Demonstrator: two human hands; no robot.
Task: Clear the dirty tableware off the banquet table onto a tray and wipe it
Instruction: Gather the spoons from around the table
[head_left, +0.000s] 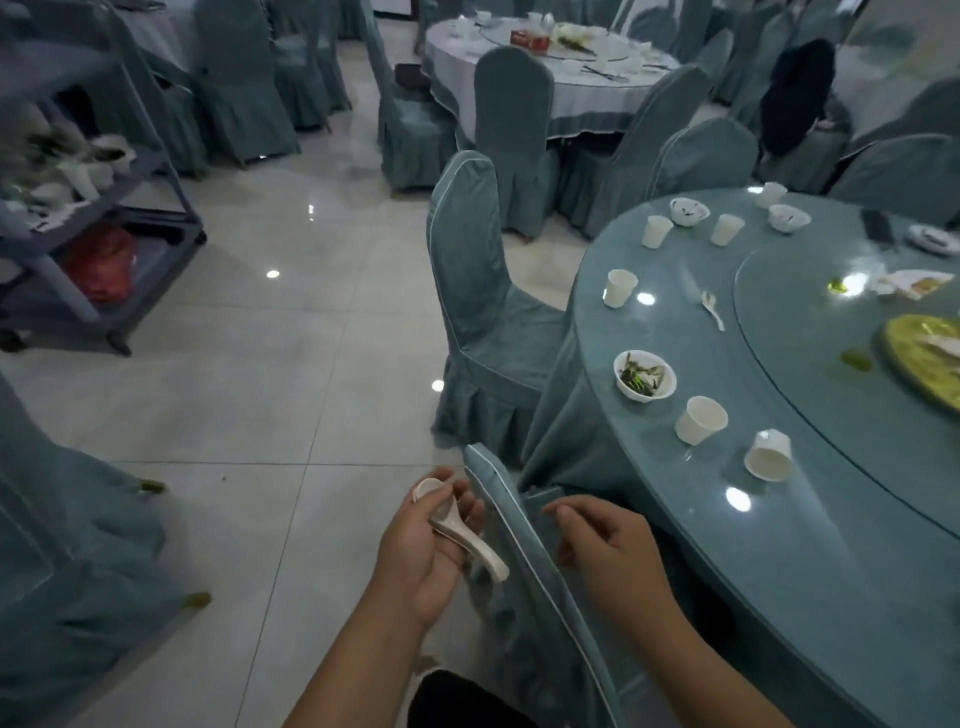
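- Head cam: left hand (415, 551) gripping white spoons (462, 535), over floor by chair back (524, 545).
- Right hand (608, 545) hanging loose, fingers curled, holding nothing.
- Bowl (644, 375) w/ scraps, paper cups (701, 420) sitting on bench (779, 519).

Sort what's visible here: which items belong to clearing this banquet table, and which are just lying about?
Part of the job:
- spoons held in the left hand
- right hand, empty
- paper cups
- bowl of scraps
- loose spoon
- yellow plate
- table
- cart holding dishes

Just lying about:
- covered chairs
- far table
- red bag
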